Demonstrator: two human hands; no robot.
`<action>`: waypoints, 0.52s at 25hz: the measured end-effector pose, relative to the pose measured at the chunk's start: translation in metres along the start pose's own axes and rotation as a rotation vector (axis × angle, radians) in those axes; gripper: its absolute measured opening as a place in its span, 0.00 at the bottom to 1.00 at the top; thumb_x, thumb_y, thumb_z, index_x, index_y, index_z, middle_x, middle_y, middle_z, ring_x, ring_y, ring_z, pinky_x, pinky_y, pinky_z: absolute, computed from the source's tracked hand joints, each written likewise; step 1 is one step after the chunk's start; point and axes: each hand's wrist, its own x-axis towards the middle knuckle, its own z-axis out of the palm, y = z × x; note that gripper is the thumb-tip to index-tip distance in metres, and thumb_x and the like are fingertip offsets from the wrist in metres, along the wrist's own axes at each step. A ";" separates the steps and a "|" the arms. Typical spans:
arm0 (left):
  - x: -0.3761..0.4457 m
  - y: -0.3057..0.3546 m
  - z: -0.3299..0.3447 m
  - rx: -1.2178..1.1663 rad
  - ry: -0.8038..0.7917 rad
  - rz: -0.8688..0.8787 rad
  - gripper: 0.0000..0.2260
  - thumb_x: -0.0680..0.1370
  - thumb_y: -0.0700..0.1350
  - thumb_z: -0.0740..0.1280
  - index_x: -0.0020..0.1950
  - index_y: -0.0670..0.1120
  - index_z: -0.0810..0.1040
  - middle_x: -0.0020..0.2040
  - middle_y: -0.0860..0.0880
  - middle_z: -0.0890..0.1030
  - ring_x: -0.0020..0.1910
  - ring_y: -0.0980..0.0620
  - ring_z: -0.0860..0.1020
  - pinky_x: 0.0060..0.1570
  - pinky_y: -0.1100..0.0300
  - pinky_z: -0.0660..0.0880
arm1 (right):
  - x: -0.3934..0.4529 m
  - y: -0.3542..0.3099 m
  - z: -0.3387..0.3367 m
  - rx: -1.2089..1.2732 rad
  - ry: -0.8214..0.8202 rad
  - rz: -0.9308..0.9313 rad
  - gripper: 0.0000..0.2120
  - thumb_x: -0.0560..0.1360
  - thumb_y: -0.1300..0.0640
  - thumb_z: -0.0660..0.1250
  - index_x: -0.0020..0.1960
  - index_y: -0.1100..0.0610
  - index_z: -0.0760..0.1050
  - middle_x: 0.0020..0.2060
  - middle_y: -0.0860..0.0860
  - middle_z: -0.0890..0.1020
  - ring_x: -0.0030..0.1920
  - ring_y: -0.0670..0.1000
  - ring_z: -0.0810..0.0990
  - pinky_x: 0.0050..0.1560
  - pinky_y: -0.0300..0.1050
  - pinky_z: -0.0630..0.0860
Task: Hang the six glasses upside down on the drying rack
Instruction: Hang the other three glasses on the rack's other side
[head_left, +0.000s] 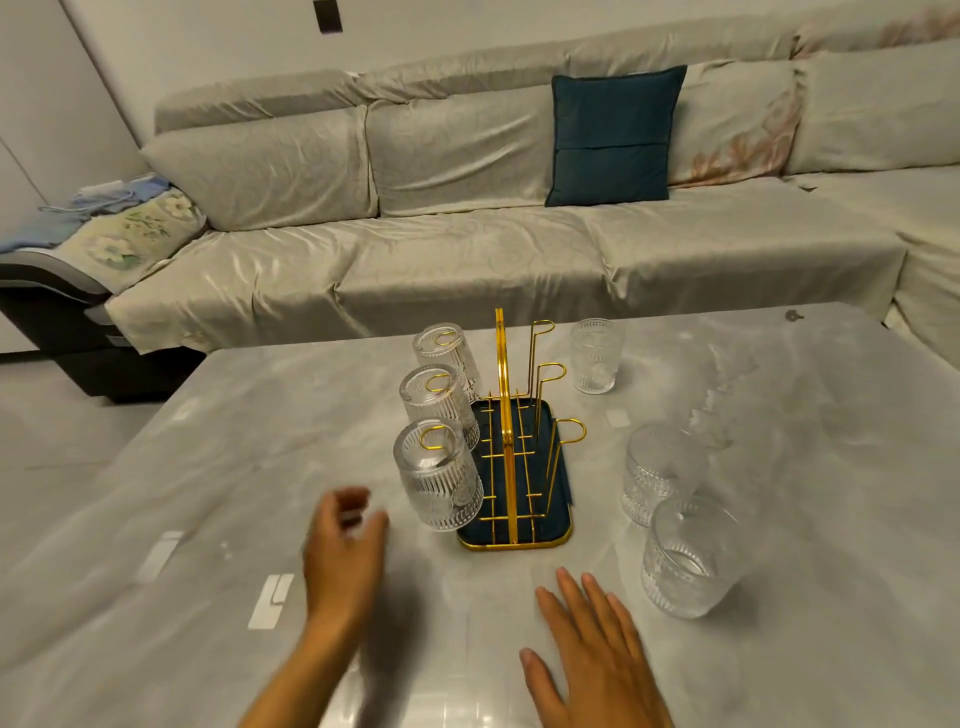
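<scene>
Two bare hands reach forward over a pale grey marbled table (208, 467), both empty. The right hand (597, 654) lies lowest in view, palm down with fingers straight and spread, over the table surface and just short of the nearest glass. The left hand (345, 545) is slightly blurred, its fingers loosely curled and parted, holding nothing, near the closest hung glass but apart from it.

Beyond the hands stands a gold wire drying rack (511, 441) on a dark blue tray with a gold rim, topped by a tall central handle. Three clear ribbed glasses hang upside down on its left-side prongs: a near one (439, 475), a middle one (439, 405) and a far one (447, 358). The three looped prongs on the rack's right side are bare.

Three more clear ribbed glasses stand upright on the table to the right of the rack: the nearest (688, 556) just beside another (662, 470), and a third (596, 354) farther back, well apart from them.

Behind the table runs a long sofa (467, 249) covered in pale shiny fabric, with a dark teal square cushion (613, 135) leaning on its backrest.
</scene>
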 end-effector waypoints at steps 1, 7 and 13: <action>-0.029 -0.019 0.001 0.122 -0.130 0.023 0.11 0.74 0.39 0.70 0.55 0.49 0.76 0.53 0.46 0.79 0.55 0.42 0.77 0.51 0.53 0.71 | -0.003 0.000 -0.007 0.104 0.056 0.020 0.17 0.66 0.44 0.68 0.51 0.49 0.81 0.54 0.51 0.83 0.58 0.51 0.78 0.62 0.39 0.57; -0.071 -0.048 0.030 0.806 -0.544 0.392 0.30 0.78 0.66 0.45 0.75 0.61 0.35 0.79 0.54 0.40 0.76 0.53 0.37 0.71 0.46 0.32 | -0.016 0.036 -0.033 0.914 0.598 0.851 0.37 0.61 0.75 0.74 0.56 0.40 0.70 0.56 0.60 0.76 0.50 0.60 0.77 0.41 0.33 0.74; -0.075 -0.043 0.029 0.864 -0.580 0.370 0.30 0.73 0.70 0.35 0.72 0.65 0.29 0.77 0.55 0.35 0.74 0.51 0.32 0.69 0.41 0.28 | 0.016 0.076 -0.051 0.875 0.145 0.785 0.39 0.60 0.58 0.79 0.65 0.43 0.64 0.58 0.50 0.77 0.56 0.56 0.76 0.57 0.54 0.73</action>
